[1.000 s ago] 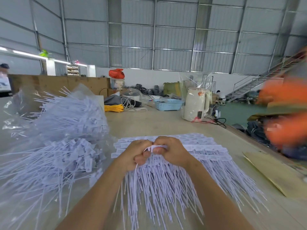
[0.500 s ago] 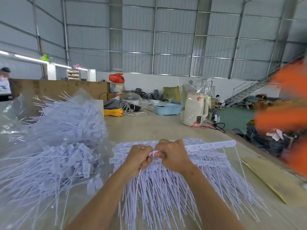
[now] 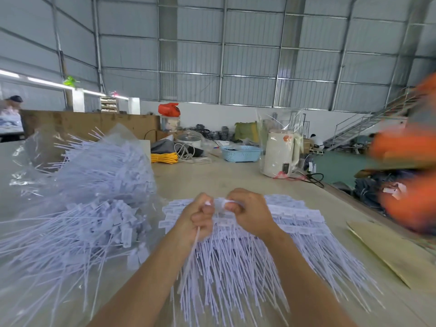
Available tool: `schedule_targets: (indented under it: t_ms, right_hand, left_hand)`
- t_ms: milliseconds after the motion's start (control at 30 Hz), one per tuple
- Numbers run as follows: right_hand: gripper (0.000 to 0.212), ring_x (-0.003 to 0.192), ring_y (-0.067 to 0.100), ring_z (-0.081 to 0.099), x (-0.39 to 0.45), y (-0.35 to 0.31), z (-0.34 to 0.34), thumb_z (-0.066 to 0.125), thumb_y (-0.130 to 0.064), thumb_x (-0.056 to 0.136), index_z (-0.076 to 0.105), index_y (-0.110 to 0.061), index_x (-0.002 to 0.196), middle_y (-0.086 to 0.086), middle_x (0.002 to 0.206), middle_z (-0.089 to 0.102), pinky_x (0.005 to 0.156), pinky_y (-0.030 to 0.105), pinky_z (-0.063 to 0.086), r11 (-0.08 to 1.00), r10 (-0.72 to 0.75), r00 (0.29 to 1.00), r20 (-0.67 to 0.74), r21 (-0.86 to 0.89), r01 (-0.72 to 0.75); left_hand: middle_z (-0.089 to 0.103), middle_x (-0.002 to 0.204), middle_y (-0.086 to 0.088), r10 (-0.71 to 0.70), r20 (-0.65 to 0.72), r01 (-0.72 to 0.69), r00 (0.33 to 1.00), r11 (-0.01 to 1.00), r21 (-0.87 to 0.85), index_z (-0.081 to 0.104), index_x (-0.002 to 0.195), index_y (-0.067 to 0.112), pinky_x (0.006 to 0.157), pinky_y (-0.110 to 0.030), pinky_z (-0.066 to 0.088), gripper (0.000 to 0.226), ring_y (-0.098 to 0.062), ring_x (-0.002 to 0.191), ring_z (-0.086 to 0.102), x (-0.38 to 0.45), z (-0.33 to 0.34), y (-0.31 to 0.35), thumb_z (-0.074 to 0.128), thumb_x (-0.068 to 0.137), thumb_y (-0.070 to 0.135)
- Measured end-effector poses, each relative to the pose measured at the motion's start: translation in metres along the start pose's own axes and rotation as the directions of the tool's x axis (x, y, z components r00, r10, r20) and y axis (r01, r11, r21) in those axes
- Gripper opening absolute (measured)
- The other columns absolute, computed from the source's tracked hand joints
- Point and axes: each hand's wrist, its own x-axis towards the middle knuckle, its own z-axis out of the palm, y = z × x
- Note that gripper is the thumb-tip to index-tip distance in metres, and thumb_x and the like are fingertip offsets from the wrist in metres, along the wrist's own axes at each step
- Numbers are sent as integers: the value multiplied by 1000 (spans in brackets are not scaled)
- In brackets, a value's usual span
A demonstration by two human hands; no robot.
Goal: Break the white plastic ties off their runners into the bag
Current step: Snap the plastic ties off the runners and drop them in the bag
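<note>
A pale, bare counter (image 3: 212,178) runs across a large hall walled in grey corrugated metal (image 3: 247,55), with a steel staircase (image 3: 368,125) at the far right. Both hands meet over a spread heap of white plastic ties (image 3: 247,256): the left hand (image 3: 197,219) is curled around one tie's strap, the right hand (image 3: 247,212) pinches the white tag end between them. A clear plastic bag (image 3: 77,197) stuffed with loose ties lies just left of the heap. Farther back stand a blue basket (image 3: 240,153), a wrapped white kettle (image 3: 280,154) and a yellow cable coil (image 3: 164,158). Cardboard (image 3: 389,251) lies at right.
</note>
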Motion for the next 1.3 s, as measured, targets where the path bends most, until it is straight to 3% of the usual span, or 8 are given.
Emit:
schedule_targets:
  t_ms: [167, 300, 433, 567, 733, 900, 1033, 1300]
  right_hand:
    - [16, 88, 24, 59, -6, 11, -21, 57, -27, 92, 65, -15, 84, -1, 83, 61, 78, 36, 45, 983, 181, 978, -100, 62, -175]
    - [22, 69, 12, 54, 6, -28, -10, 63, -25, 87, 54, -35, 71, -14, 66, 56, 68, 29, 42, 966, 89, 995, 48, 241, -98]
    - [12, 77, 21, 63, 3, -28, -5, 54, -5, 90, 51, -11, 100, 7, 83, 65, 69, 30, 47, 920, 104, 975, 198, 353, -170]
    - [18, 80, 16, 53, 1, -23, 0, 48, 6, 86, 51, -8, 97, 9, 101, 52, 65, 9, 41, 942, 137, 979, 149, 287, -175]
    - [20, 81, 7, 47, 0, -11, 3, 58, -4, 87, 55, -10, 106, 4, 105, 48, 67, 3, 35, 960, 140, 984, 114, 229, -163]
    - [19, 77, 28, 52, -1, -4, 5, 54, -18, 94, 59, -9, 77, 12, 76, 57, 70, 36, 39, 974, 157, 968, 195, 129, -184]
    - [30, 71, 24, 48, 0, -5, 6, 55, -18, 92, 42, -27, 67, -4, 65, 45, 68, 38, 41, 981, 168, 982, 83, 86, -175]
    - [13, 86, 17, 57, -6, -2, 13, 51, -23, 95, 64, -20, 92, -6, 92, 60, 73, 30, 27, 973, 3, 998, 55, -230, 10]
  left_hand:
    - [46, 40, 0, 303, -169, -236, 938, 914, 329, 44, 70, 9, 29, -11, 21, 28, -5, 24, 29, 6, -18, -3, 50, 97, 16]
    - [47, 49, -3, 469, 19, -444, 883, 821, 359, 59, 86, -1, 36, -18, 28, 35, -8, 36, 37, 15, -3, -24, 40, 102, 25]
    - [58, 57, -6, 370, 105, -384, 923, 876, 290, 72, 63, 17, 40, -20, 29, 72, -12, 43, 43, 13, 5, -25, 22, 95, 58]
    - [56, 61, -6, 416, 100, -402, 904, 746, 531, 60, 75, 10, 45, -22, 36, 43, -13, 48, 49, 10, 3, -30, 44, 96, 45]
    - [62, 68, -11, 509, 55, -466, 859, 732, 497, 58, 86, 7, 55, -27, 49, 19, -14, 51, 60, 7, 3, -31, 49, 98, 19]
    - [58, 49, -1, 521, 17, -472, 853, 757, 452, 59, 87, 4, 41, -17, 41, 20, -9, 41, 53, 3, 5, -29, 50, 98, 18]
    - [52, 52, -2, 500, 32, -445, 865, 738, 507, 56, 76, 7, 41, -19, 37, 27, -12, 42, 50, 4, 3, -29, 53, 97, 25]
    - [43, 44, -2, 279, -98, -165, 955, 778, 607, 53, 68, 8, 35, -14, 24, 35, -10, 28, 31, 2, 2, -18, 55, 95, 30]
